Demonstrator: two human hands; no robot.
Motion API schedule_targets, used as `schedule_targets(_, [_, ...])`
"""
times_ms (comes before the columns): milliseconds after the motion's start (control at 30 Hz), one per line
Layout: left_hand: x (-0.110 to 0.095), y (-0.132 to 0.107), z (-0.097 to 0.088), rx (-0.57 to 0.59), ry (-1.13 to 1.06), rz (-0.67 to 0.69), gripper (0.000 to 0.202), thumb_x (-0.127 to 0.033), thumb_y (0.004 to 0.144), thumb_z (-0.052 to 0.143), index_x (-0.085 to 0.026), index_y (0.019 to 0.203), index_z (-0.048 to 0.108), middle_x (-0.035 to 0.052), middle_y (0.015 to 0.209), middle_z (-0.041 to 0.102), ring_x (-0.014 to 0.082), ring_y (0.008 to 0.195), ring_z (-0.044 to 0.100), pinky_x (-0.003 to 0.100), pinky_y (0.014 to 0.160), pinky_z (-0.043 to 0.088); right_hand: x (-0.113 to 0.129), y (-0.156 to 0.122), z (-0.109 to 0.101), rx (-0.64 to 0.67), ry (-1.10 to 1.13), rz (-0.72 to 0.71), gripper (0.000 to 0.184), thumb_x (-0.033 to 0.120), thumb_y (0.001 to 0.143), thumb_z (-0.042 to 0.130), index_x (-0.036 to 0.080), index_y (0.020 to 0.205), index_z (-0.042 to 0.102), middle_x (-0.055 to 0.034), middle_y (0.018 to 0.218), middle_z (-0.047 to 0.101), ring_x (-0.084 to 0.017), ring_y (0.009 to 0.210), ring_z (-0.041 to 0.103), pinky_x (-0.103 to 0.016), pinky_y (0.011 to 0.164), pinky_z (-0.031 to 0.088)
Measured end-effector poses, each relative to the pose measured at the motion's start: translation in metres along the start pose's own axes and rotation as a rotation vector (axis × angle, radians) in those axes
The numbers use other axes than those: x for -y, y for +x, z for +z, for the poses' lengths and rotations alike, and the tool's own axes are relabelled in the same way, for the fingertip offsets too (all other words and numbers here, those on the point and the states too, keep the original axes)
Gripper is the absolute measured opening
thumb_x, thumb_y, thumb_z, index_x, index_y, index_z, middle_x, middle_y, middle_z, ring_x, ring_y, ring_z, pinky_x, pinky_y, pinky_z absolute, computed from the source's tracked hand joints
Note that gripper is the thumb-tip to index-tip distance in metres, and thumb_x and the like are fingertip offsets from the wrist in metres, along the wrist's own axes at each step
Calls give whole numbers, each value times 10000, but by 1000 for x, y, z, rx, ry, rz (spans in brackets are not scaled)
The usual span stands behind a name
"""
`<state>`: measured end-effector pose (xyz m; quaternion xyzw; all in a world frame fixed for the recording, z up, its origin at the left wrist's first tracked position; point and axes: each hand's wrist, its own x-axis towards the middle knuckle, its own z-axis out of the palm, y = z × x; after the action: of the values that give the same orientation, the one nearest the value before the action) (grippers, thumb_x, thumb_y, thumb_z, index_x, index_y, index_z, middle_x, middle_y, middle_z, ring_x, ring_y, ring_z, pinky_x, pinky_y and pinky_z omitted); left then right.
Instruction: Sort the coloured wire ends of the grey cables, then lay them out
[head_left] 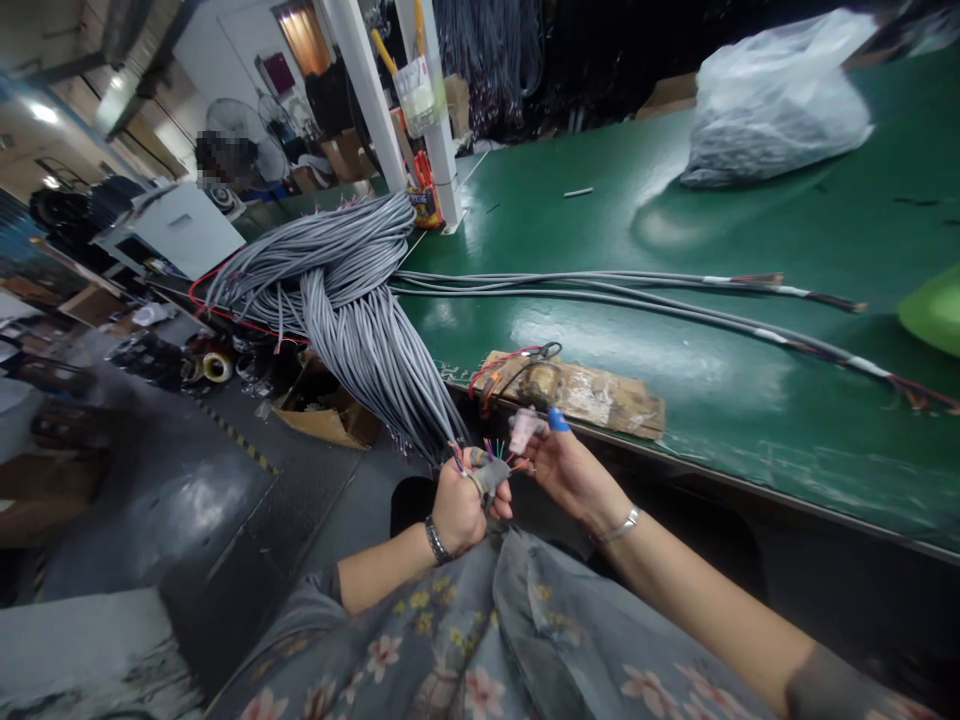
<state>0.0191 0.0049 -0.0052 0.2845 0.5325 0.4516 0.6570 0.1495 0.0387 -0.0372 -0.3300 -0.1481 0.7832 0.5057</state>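
Observation:
My left hand [463, 502] is closed around the end of a grey cable, its fingers partly wrapped in grey coverings. Thin coloured wires [495, 449] fan out above that grip. Close on the right, my right hand [574, 475] has its fingers curled in, with a pink covering on one fingertip and blue tape on another. An orange-red wire [519, 466] reaches its fingers, which seem to pinch it, though the contact is small and blurred. A big bundle of grey cables [375, 345] hangs over the bench edge just beyond my left hand.
A tape-covered wooden board [600, 398] with a red and black lead lies at the edge of the green bench [750, 450]. Several stripped cables [600, 285] stretch across the bench. Farther back are a plastic bag [776, 110] and a white post [442, 150]. An open carton [330, 405] stands below left.

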Motion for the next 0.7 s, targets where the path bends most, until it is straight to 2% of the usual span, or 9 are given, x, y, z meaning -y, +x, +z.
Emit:
schedule_targets(133, [0, -3, -1, -21, -31, 45, 446, -457, 495, 788, -167, 622, 473, -41, 421, 534, 67, 282, 445, 154, 293, 299, 4, -1, 0, 84, -29, 49, 371, 567, 713, 682, 204, 788, 690, -19, 704, 650, -119, 600, 556, -226, 522, 443])
schedule_targets(300, [-3, -4, 4, -75, -50, 90, 450, -458, 505, 780, -172, 619, 452, -50, 430, 531, 58, 281, 434, 148, 291, 264, 4, 4, 0, 77, -94, -52, 312, 476, 653, 773, 203, 782, 693, -6, 697, 647, -111, 580, 531, -231, 516, 447])
schedule_targets(400, [-4, -3, 7, -92, -44, 85, 462, -472, 497, 776, -176, 608, 438, -51, 435, 530, 55, 283, 435, 149, 294, 259, 0, 5, -1, 61, -105, -99, 391, 577, 665, 721, 203, 775, 697, -18, 682, 638, -129, 594, 531, -255, 527, 445])
schedule_targets(533, [-2, 0, 9, -91, -37, 78, 461, -475, 494, 774, -177, 610, 441, -53, 439, 527, 54, 283, 433, 152, 295, 256, -6, 5, -3, 10, -160, -205, 467, 671, 608, 698, 211, 685, 684, -17, 639, 619, -143, 599, 520, -268, 546, 431])
schedule_targets(633, [0, 2, 10, -85, -34, 75, 451, -468, 500, 774, -175, 613, 450, -54, 447, 529, 51, 284, 426, 151, 292, 250, -7, 7, -2, 25, -162, -151, 446, 654, 613, 706, 220, 714, 690, -17, 637, 619, -153, 597, 521, -273, 537, 418])
schedule_targets(700, [0, 2, 11, -80, -34, 74, 446, -472, 506, 770, -175, 611, 455, -54, 448, 528, 52, 286, 423, 152, 291, 245, -9, 8, -2, 79, -137, -80, 448, 655, 637, 689, 220, 744, 690, -22, 624, 616, -160, 585, 523, -280, 525, 414])
